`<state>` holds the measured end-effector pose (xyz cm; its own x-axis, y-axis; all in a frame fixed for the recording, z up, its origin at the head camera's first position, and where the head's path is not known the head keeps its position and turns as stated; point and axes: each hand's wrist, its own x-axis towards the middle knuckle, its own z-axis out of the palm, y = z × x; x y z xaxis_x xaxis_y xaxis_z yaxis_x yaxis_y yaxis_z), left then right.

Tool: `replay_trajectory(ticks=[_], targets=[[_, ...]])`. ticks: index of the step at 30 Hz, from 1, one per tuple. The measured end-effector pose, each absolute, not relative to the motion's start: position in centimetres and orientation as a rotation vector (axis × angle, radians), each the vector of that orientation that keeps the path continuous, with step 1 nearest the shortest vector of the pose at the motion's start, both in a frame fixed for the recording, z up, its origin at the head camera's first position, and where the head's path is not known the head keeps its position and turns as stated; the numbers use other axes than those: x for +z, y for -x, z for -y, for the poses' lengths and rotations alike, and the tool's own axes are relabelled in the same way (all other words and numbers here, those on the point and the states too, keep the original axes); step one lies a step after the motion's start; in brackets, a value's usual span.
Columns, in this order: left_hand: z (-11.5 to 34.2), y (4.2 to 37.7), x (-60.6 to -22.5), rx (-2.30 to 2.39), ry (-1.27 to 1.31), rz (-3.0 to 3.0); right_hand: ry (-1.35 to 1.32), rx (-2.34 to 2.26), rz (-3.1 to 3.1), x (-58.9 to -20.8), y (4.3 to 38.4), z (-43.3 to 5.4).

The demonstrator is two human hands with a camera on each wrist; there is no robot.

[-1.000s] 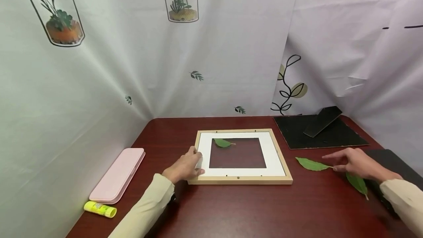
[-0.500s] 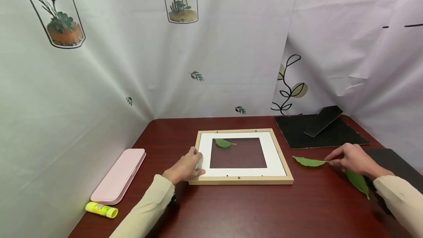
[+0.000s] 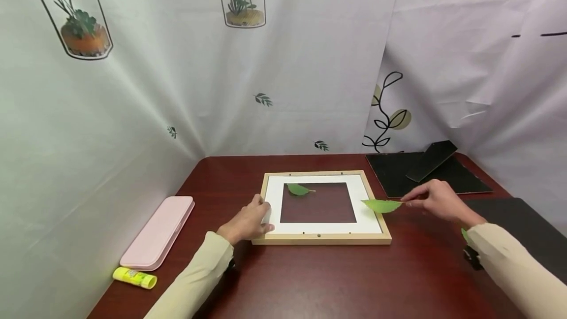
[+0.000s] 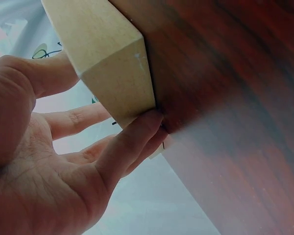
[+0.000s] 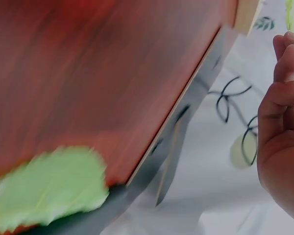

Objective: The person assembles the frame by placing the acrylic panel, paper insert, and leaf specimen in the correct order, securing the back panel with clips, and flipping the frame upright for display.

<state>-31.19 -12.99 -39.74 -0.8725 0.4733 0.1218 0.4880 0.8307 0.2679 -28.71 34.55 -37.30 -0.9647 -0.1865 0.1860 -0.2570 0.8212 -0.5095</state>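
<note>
A light wooden picture frame (image 3: 321, 240) with a white mat (image 3: 316, 229) lies on the table. My left hand (image 3: 247, 220) grips its left side, and in the left wrist view the fingers (image 4: 132, 139) and thumb reach around the frame's wooden corner (image 4: 110, 58). Inside the mat opening, near its top left, rests a small green leaf (image 3: 298, 189). My right hand (image 3: 440, 201) pinches another green leaf (image 3: 381, 206) by its stem, and the blade overlaps the frame's right side in the head view. A further leaf (image 5: 49, 188) lies on the table, mostly hidden behind the right sleeve in the head view.
At the back right lies a black backing board (image 3: 390, 174) with its stand flap (image 3: 431, 161) raised. A dark flat mat (image 3: 518, 225) is at the right edge. On the left are a pink case (image 3: 157, 233) and a yellow glue stick (image 3: 135, 277).
My right hand has taken hold of the leaf by its stem, lifted it off the table and carried it left to the frame's right side. My left hand stays on the frame.
</note>
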Motion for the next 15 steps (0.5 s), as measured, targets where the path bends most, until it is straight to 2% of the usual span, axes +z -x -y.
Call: replay_trajectory(ticks=[15], targets=[[13.0,31.5,-39.8,-0.447,0.756,2.969,-0.511,0.879,2.858,-37.2,33.4,-24.2]])
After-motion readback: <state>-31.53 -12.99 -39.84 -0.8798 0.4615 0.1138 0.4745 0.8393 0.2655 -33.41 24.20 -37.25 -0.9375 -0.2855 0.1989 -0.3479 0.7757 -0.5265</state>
